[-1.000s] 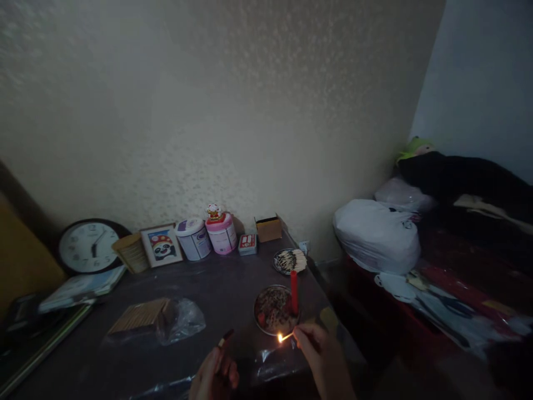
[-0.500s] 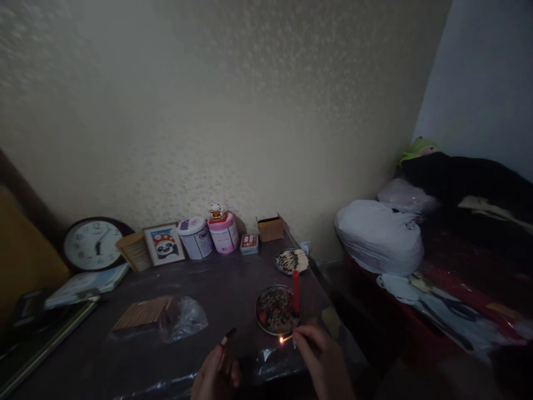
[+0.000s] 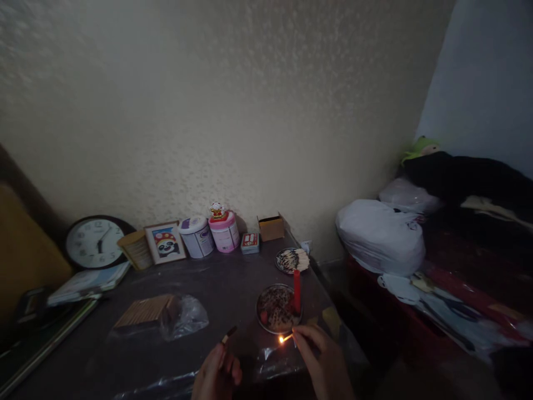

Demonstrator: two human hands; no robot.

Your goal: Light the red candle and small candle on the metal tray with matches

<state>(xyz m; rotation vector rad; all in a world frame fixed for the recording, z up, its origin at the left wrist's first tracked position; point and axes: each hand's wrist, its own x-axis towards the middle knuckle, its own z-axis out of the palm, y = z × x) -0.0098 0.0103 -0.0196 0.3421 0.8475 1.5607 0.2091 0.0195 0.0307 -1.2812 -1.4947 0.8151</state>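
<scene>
Above the table (image 3: pixel 227 283), a lit match (image 3: pixel 287 337) juts leftward from the right grip (image 3: pixel 320 350).

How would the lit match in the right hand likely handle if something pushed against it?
The lit match is probably light, as the right hand pinches it at one end. It seems stiff, since it sticks out without visible sag. Being so thin, it would likely snap under a push.

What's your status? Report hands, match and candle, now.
Left hand: holding dark-tipped piece. Right hand: pinching lit match, near side of dish. Red candle upright, no flame visible. Clear wrapper apart, leftward.
</scene>
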